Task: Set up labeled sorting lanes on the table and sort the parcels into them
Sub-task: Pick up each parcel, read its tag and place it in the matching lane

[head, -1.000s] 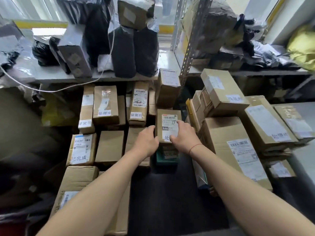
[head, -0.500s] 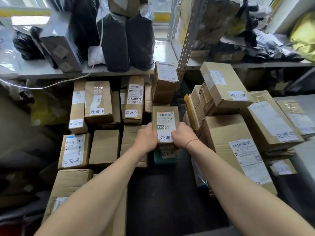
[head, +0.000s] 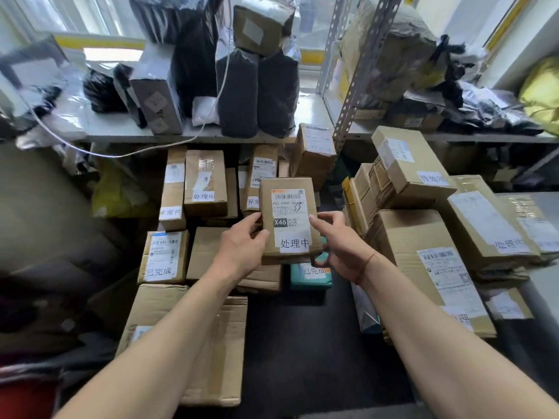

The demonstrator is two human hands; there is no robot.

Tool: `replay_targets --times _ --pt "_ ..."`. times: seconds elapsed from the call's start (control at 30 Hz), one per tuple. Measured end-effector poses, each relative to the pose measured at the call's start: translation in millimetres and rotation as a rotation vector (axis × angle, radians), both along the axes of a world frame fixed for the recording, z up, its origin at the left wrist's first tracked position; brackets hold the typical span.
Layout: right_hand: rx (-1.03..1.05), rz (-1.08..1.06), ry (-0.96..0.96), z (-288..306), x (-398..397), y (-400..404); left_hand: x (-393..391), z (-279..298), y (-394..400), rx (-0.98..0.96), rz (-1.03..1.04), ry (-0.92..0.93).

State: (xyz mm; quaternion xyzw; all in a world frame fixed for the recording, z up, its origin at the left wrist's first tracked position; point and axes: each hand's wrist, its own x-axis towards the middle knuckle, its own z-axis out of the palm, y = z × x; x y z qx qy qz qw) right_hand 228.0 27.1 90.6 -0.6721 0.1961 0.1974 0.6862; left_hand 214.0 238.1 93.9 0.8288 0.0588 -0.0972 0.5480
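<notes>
Parcels are being sorted. Both hands, left hand (head: 242, 247) and right hand (head: 338, 246), grip one small box (head: 289, 220) above the worktop's middle. Next it probably needs setting down with boxes bearing its label.

Bright windows (head: 90, 13) behind perforated metal shelving (head: 352, 95)

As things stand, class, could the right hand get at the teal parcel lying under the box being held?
Probably not directly. The right hand grips the X46 box with the left hand, and that box hangs over the teal parcel, hiding most of it.
</notes>
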Motion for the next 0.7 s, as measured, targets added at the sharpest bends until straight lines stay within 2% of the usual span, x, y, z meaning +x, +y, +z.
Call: replay_targets --times 0.2,0.33,0.47,0.7 --pt "0.206 0.068 0.047 -11.7 -36.9 21.6 -36.8 2.0 41.2 -0.043 -0.002 0.006" --pt "0.272 0.113 0.024 -11.2 -64.9 28.5 -59.1 9.8 61.7 -0.086 -0.039 0.091" --pt "0.266 0.094 -0.016 3.3 -88.1 30.2 -73.5 15.1 67.4 -0.273 -0.064 0.144" --pt "0.145 0.065 -0.124 38.1 -125.4 -1.0 -99.5 32.8 40.2 -0.310 -0.117 0.068"
